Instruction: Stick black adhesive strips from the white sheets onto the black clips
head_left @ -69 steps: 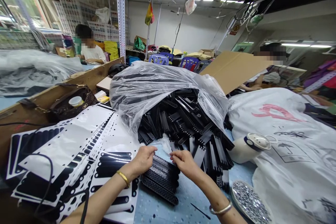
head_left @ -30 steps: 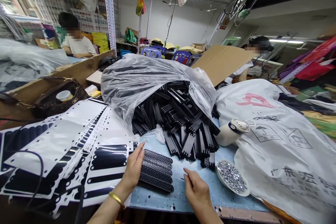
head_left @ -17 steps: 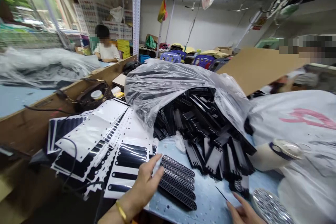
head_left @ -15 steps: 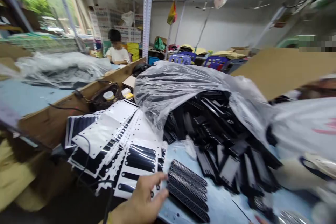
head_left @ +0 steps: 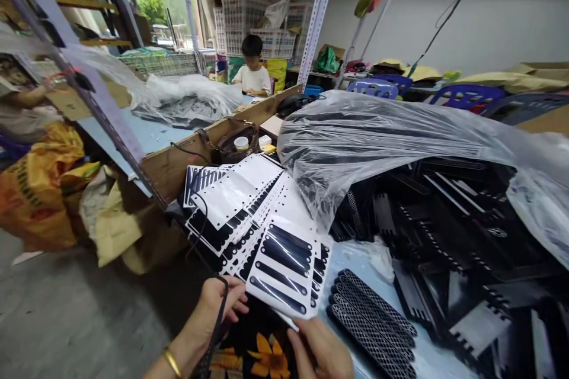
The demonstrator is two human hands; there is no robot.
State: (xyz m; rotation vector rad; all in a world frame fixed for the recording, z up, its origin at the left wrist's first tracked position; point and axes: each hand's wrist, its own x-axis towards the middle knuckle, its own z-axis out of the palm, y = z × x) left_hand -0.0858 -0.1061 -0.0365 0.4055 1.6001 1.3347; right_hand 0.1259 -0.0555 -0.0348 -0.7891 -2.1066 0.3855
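My left hand (head_left: 217, 308), with a gold bangle on the wrist, is closed near the lower left corner of a white sheet with black strips (head_left: 278, 266); a black cord runs over it, and what its fingers hold is unclear. My right hand (head_left: 322, 346) pinches the sheet's lower edge between thumb and fingers. That sheet lies on top of a fanned pile of white sheets (head_left: 240, 186). Right of it, a row of black patterned strips (head_left: 373, 325) rests on the blue tabletop (head_left: 351, 257).
Many black plastic parts (head_left: 448, 231) spill from a clear plastic bag (head_left: 391, 130) at the right. A wooden board (head_left: 171, 169) borders the table, beside a brown bag (head_left: 235, 142). A person (head_left: 253, 71) sits beyond; another person's arm (head_left: 33, 95) shows far left.
The view has swung left. My left hand has moved from the black patterned strips to the sheet's lower left corner. My right hand has come in to the sheet's lower edge.
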